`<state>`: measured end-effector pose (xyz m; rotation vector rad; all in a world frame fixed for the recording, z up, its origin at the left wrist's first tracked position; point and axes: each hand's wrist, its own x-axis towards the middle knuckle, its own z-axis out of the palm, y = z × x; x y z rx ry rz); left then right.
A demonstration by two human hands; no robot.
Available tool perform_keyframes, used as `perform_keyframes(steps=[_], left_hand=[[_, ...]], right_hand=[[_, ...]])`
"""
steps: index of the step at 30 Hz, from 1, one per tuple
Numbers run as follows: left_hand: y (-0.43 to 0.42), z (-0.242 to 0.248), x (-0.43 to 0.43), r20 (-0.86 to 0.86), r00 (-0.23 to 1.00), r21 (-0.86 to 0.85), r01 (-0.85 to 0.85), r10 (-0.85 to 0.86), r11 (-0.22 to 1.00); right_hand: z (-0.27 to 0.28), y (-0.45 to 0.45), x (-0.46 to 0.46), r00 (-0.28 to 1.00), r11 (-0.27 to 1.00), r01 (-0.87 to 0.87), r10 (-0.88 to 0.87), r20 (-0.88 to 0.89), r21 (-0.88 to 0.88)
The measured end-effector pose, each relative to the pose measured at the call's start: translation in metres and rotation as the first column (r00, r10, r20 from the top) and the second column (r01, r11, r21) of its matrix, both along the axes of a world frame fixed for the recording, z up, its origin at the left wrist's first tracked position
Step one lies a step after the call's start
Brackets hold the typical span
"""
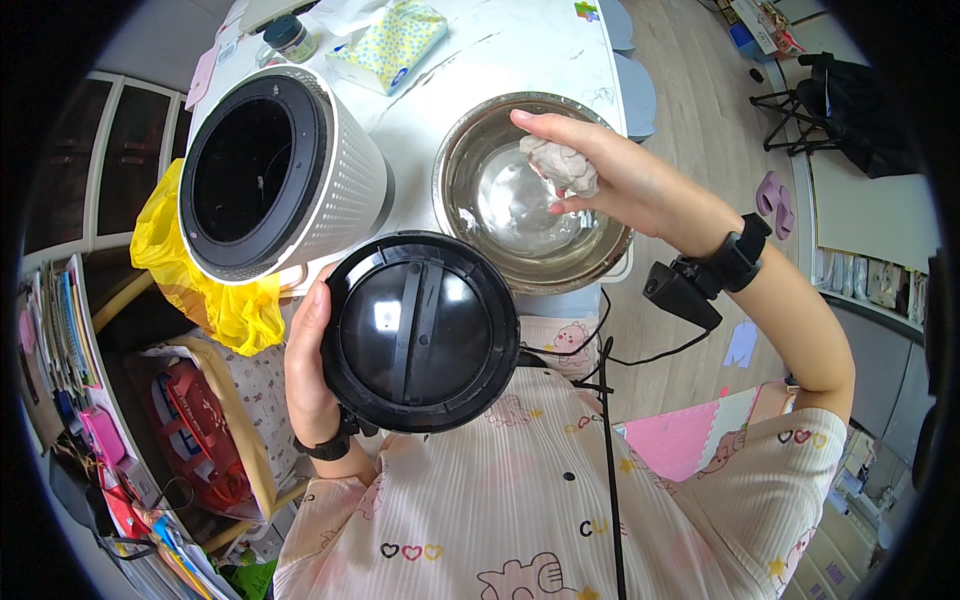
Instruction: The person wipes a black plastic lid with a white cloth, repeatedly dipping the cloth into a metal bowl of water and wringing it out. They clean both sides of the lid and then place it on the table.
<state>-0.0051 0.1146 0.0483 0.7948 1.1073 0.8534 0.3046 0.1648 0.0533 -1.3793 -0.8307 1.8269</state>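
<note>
My left hand (306,367) grips the rim of a round black plastic cover (412,337) with a raised bar across its middle, held in front of my chest. A crumpled pale grey wet cloth (566,166) is bunched in my right hand (611,169). That hand is above a stainless steel basin (463,150) that appears to contain clear water. Left of the basin, a white perforated cylindrical housing (349,187), apparently an air purifier's, leans with its black-ringed opening (244,169) towards me. The inside of the housing is dark.
On the marble-patterned table (510,45) are a tissue pack (397,45) and a jar with a dark lid (289,37). A yellow plastic bag (225,307) hangs at the table's left edge. Blue-grey chairs (634,90) stand at the right. A black cable (609,465) runs down before me.
</note>
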Motion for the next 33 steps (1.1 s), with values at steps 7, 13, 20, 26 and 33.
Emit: perform_keyframes(steps=[7, 13, 20, 26, 33], left_hand=[[0.0, 0.001, 0.003, -0.02, 1.0, 0.018, 0.011, -0.011, 1.0], [0.002, -0.002, 0.002, 0.119, 0.993, 0.02, -0.026, 0.023, 0.999], [0.002, -0.003, 0.001, 0.103, 0.995, 0.038, -0.014, 0.01, 0.999], [0.004, -0.002, 0.002, 0.097, 0.995, 0.02, -0.013, 0.011, 1.0], [0.004, -0.001, 0.003, 0.114, 0.993, 0.032, 0.005, -0.009, 0.999]], right_hand=[[0.001, 0.003, -0.002, 0.996, 0.998, -0.069, 0.068, -0.055, -0.015], [0.001, 0.009, 0.0, 0.968, 0.97, -0.224, 0.21, 0.134, 0.099], [-0.015, 0.012, -0.007, 0.877, 0.984, -0.174, 0.139, 0.46, 0.035], [-0.032, 0.014, -0.009, 0.853, 0.962, -0.19, 0.064, 0.519, 0.194], [-0.039, 0.011, -0.004, 0.789, 0.952, -0.242, 0.081, 0.609, 0.188]])
